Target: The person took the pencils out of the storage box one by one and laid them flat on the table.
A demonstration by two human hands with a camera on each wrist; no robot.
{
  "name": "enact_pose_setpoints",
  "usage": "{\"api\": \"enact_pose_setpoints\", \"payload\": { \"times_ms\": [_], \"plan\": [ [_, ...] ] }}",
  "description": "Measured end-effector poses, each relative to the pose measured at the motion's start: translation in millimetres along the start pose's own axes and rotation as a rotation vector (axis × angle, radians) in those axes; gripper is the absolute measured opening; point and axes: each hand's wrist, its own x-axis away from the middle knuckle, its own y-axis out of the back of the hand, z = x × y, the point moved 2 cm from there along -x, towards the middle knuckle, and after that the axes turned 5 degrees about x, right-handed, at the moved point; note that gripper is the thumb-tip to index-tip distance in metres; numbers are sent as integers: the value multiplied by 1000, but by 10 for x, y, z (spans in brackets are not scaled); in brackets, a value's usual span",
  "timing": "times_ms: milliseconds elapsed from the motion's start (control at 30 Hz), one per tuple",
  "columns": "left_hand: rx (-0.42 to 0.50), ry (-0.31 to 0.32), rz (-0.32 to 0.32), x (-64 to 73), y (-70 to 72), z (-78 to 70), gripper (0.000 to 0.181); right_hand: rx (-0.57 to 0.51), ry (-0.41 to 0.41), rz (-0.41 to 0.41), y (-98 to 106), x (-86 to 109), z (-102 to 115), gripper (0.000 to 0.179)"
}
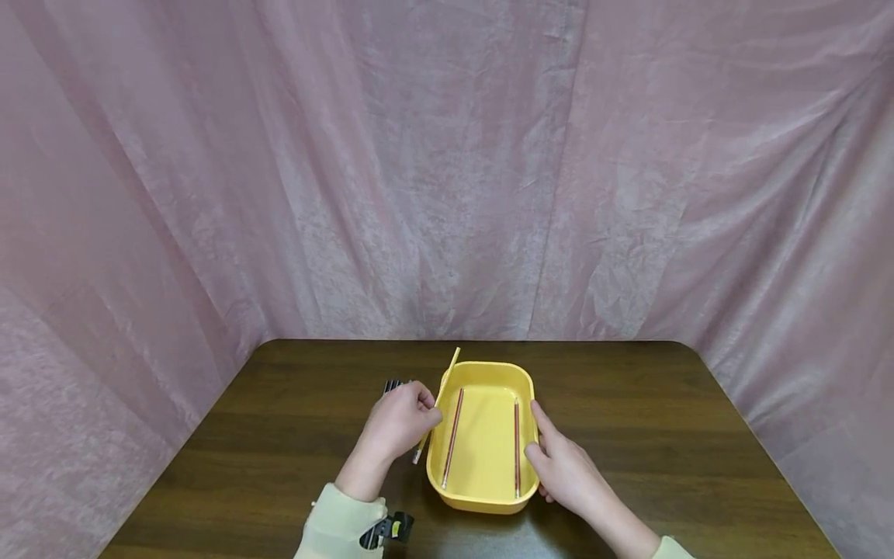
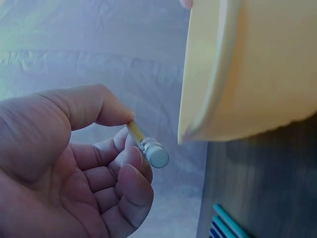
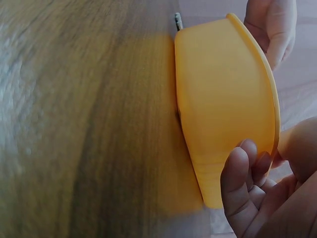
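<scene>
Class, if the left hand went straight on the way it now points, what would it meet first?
The left hand would probably meet the yellow tub at its left rim, though it might pass just above; depth is unclear.

Head view: illumination moderate and even, light source out of frame. Pale sheen noted on folds of the curtain (image 1: 447, 194); soft glare on the tabletop (image 1: 663, 435) at the near end of the tray (image 1: 485, 442). Left wrist view: cool bluish cast, slight haze, tabletop dim. Right wrist view: darker overall; tabletop grain smeared, whitish glare at left edge, yellowish reflection (evidently the tray's colour) alongside.
</scene>
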Motion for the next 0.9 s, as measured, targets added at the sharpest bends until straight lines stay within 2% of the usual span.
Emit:
{"api": "enact_pose_setpoints", "payload": {
  "times_ms": [900],
  "plan": [
    [-12, 136, -28, -53, 387, 639, 3, -9, -1, 10, 9, -38, 4, 76]
  ]
}}
